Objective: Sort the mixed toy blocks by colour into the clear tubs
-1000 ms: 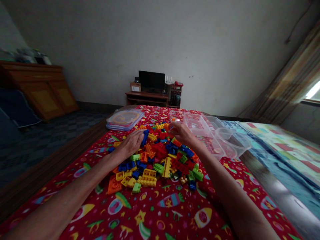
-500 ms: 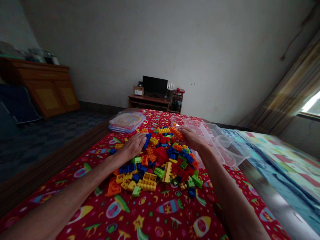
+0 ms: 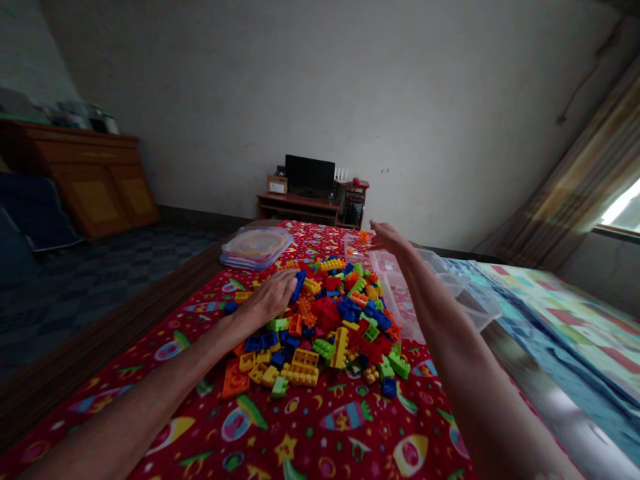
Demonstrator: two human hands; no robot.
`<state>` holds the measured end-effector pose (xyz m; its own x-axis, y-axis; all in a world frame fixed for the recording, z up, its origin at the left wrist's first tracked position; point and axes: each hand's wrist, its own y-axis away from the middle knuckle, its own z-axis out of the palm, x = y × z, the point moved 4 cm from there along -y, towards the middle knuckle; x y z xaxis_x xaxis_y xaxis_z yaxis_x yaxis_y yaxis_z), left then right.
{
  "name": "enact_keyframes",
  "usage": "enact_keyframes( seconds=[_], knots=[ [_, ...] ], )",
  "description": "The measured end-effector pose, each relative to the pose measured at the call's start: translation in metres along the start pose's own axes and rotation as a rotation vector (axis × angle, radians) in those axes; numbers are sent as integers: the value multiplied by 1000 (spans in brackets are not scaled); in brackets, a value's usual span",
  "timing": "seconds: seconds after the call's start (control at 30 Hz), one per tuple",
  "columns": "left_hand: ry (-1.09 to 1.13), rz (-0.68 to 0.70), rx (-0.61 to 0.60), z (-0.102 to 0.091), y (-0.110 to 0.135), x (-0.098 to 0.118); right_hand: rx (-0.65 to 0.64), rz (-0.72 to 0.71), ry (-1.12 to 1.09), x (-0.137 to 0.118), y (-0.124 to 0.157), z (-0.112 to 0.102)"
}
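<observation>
My left hand [image 3: 273, 293] rests at the left side of a heap of toy building bricks [image 3: 325, 313], its fingers closed on a blue brick [image 3: 299, 285]. The heap holds many red, yellow, green, orange and blue pieces. Farther back, my right hand [image 3: 390, 238] hovers over a clear plastic box [image 3: 393, 283] with its fingers apart. An orange brick [image 3: 364, 237] is just past those fingertips, and it seems to be out of their grasp. More orange shows low in the box's far part.
Clear lids [image 3: 257, 245] lie stacked at the back left of the red patterned cloth [image 3: 340, 443]. More clear tubs [image 3: 470, 303] stand at the right edge, beside a bed [image 3: 560, 313]. A monitor [image 3: 310, 175] stands on a desk against the wall.
My right hand has moved up and away from the heap to the far part of the clear box, and its fingers have opened by orange bricks. My left hand still holds the blue brick.
</observation>
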<state>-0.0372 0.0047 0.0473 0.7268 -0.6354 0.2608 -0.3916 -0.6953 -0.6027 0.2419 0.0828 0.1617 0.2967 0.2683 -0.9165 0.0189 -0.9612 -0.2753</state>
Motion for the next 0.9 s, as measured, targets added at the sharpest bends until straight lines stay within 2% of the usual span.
enact_keyframes(
  seconds=[0.07,0.1,0.17,0.23,0.3,0.37,0.43,0.57,0.77,0.9],
  knots=[
    [0,-6,-7,-1,0,1,45,51,51,3,9,6],
    [2,-6,-10,-2,1,2,20,58,53,6,17,14],
    [2,-1,-2,-2,1,3,-113,30,70,10,38,36],
    [4,4,14,-1,1,3,-261,-46,182,11,61,63],
    [13,7,22,0,0,4,-350,-194,367,6,83,87],
    [31,0,17,0,-1,4,-368,-322,563,0,99,104],
    [53,-20,-5,-3,-4,5,-346,-371,716,-4,108,111],
    [103,-60,-83,-13,-10,7,-320,-364,790,-5,110,104],
    [132,-88,-154,-25,-12,6,-273,-328,684,-1,104,69],
    [144,-107,-145,-27,-13,14,-284,-331,611,1,100,57]
  ],
)
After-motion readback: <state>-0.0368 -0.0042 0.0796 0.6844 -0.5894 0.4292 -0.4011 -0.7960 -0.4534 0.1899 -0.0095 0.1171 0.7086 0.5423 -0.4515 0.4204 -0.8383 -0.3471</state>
